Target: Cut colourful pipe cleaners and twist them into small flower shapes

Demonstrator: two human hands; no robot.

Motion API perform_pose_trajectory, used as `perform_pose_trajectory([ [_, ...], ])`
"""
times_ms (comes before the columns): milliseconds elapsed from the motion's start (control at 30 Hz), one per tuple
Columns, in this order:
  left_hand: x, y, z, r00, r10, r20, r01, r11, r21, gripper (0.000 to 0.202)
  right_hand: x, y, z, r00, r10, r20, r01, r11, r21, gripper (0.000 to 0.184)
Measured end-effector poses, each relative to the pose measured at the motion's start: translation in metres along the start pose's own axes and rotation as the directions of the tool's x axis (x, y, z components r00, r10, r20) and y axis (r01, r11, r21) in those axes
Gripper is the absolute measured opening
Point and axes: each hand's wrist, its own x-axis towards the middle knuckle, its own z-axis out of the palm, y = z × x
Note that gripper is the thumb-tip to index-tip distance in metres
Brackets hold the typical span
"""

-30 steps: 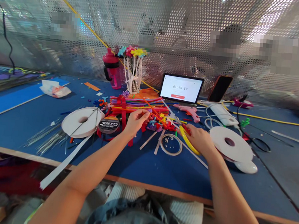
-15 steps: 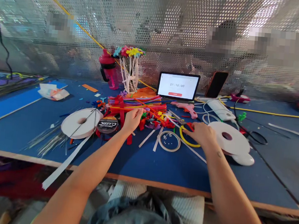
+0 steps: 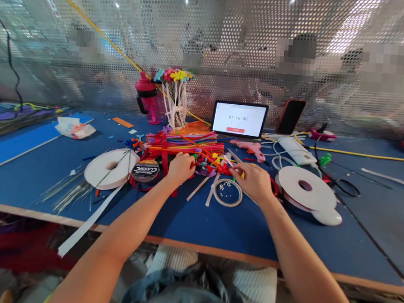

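My left hand (image 3: 182, 169) is closed, fingers curled down at the near edge of a pile of small coloured fuzzy pieces (image 3: 217, 160). Whatever it holds is hidden. Across from it, my right hand (image 3: 255, 179) has thumb and fingertips drawn together at the pile's right side, by red and green bits; I cannot make out what is between them. Behind the pile lies a bundle of coloured pipe cleaners (image 3: 188, 143). In front, between the hands, is a pale ring (image 3: 227, 193) with tiny white beads inside. A red loop (image 3: 275, 187) shows beside my right hand.
White ribbon spools stand left (image 3: 110, 166) and right (image 3: 305, 185), with a black-labelled tin (image 3: 145, 170) beside the left one. Thin wires (image 3: 73, 192) lie at left. Behind are a pink bottle (image 3: 149, 97), bunched flowers (image 3: 175, 85), a tablet (image 3: 239, 118) and a pink glue gun (image 3: 250, 148).
My right hand has moved left from the yellow ring to the pile, now covering most of that ring. My left hand has lowered slightly and its fingers have curled downward.
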Motion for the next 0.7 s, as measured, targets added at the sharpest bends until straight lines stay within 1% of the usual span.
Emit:
perform_pose_trajectory([
  [67,0.000,0.003,0.001,1.000,0.012,-0.008,-0.012,1.000,0.015,0.009,0.002,-0.009,0.006,0.999,-0.039,0.006,0.039,0.999,0.014,0.029],
  [200,-0.002,0.009,-0.001,0.998,0.051,-0.023,-0.050,0.998,0.048,0.010,0.008,-0.026,0.015,0.995,-0.093,0.048,0.095,0.994,-0.044,0.037],
  [300,-0.003,0.010,-0.001,0.999,0.031,-0.013,-0.030,0.999,0.041,0.009,0.009,-0.033,0.017,0.986,-0.132,0.099,0.140,0.987,-0.075,0.036],
  [400,-0.003,0.008,-0.001,1.000,0.008,-0.017,-0.008,1.000,0.000,0.004,0.006,-0.036,0.017,0.982,-0.139,0.129,0.151,0.984,-0.091,0.035],
  [467,-0.003,0.008,-0.003,0.996,0.044,-0.073,-0.048,0.998,-0.052,0.005,0.006,-0.038,0.014,0.983,-0.128,0.134,0.142,0.984,-0.105,0.036],
  [500,-0.003,0.008,-0.005,0.989,0.075,-0.126,-0.086,0.993,-0.083,0.006,0.006,-0.040,0.013,0.983,-0.121,0.137,0.136,0.984,-0.110,0.036],
  [600,-0.005,0.012,-0.011,0.940,0.165,-0.299,-0.221,0.962,-0.164,0.011,0.012,-0.050,0.008,0.984,-0.111,0.138,0.129,0.984,-0.126,0.038],
  [700,-0.008,0.018,-0.014,0.896,0.197,-0.398,-0.299,0.930,-0.214,0.013,0.021,-0.063,0.006,0.981,-0.131,0.143,0.153,0.975,-0.163,0.032],
])
